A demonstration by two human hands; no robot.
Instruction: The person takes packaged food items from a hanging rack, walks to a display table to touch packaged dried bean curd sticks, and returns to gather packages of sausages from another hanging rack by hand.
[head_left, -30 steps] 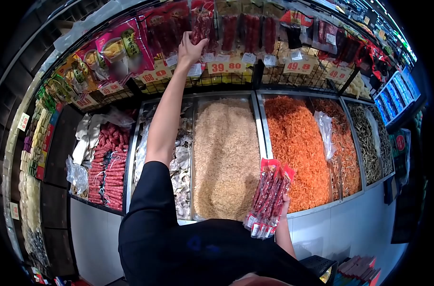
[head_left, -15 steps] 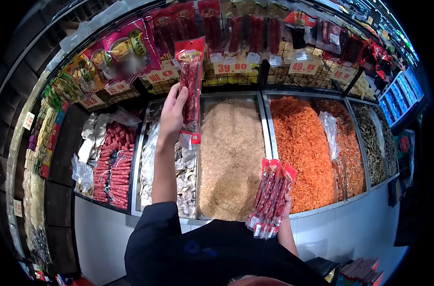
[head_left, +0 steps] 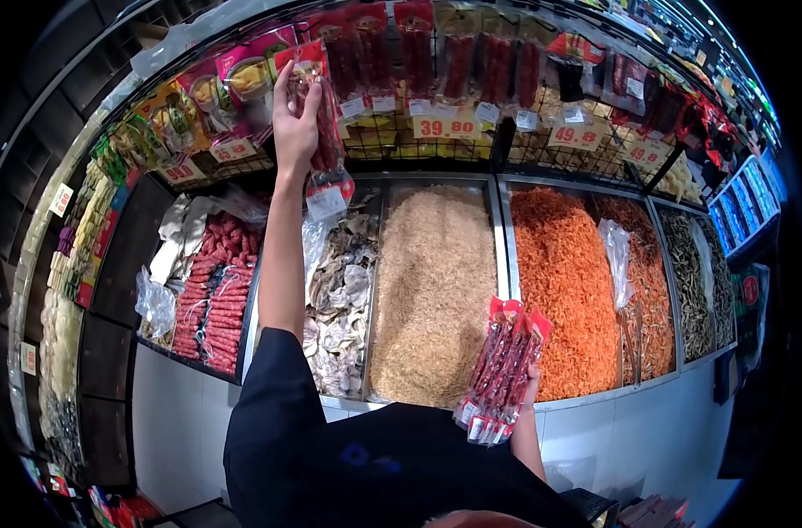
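My left hand (head_left: 296,123) is raised at the hanging rack and grips a red-topped sausage packet (head_left: 329,148), its white label at the lower end. Beside that packet, more sausage packets (head_left: 370,57) hang in a row. Low in front of my body, my right hand (head_left: 531,385) holds several red sausage packets (head_left: 504,370) fanned together, red tops up and white labels down. Part of this hand is hidden behind the packets.
Below the rack are bins of bundled sausages (head_left: 216,299), pale dried flakes (head_left: 436,290), orange dried goods (head_left: 561,290) and small dried fish (head_left: 695,273). Price signs (head_left: 446,128) hang above. A blue-lit box (head_left: 746,207) stands right.
My left hand came down from the rack with a packet, then moved up and left with it to the rack's left part. My right hand stays low with its packets.
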